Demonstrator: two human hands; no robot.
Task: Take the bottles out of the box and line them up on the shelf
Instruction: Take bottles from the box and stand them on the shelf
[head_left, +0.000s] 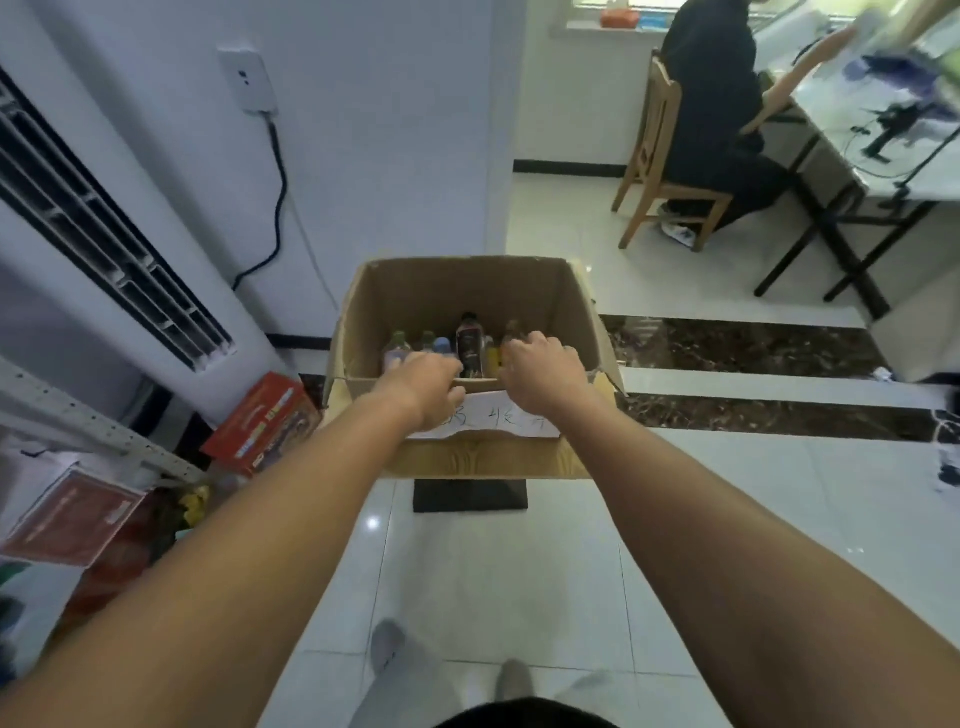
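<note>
An open cardboard box (457, 291) stands on a low stand in front of me, with a white handwritten label on its near side. Several bottles stand upright inside it: a tall dark bottle (469, 343) in the middle, a clear green-capped bottle (397, 352) at the left, a blue-capped one (442, 345) and a brown-topped one (513, 328) at the right. My left hand (426, 387) curls over the near rim beside the blue-capped bottle. My right hand (543, 374) reaches in over the brown-topped bottle. The fingertips of both hands are hidden. A perforated metal shelf (88, 423) runs along the left edge.
A tall white air conditioner (104, 223) stands at the left with a black cable on the wall. A red carton (262, 423) and red packets lie under the shelf. A person sits on a wooden chair (657, 156) at a desk (878, 150), back right. The floor is glossy tile.
</note>
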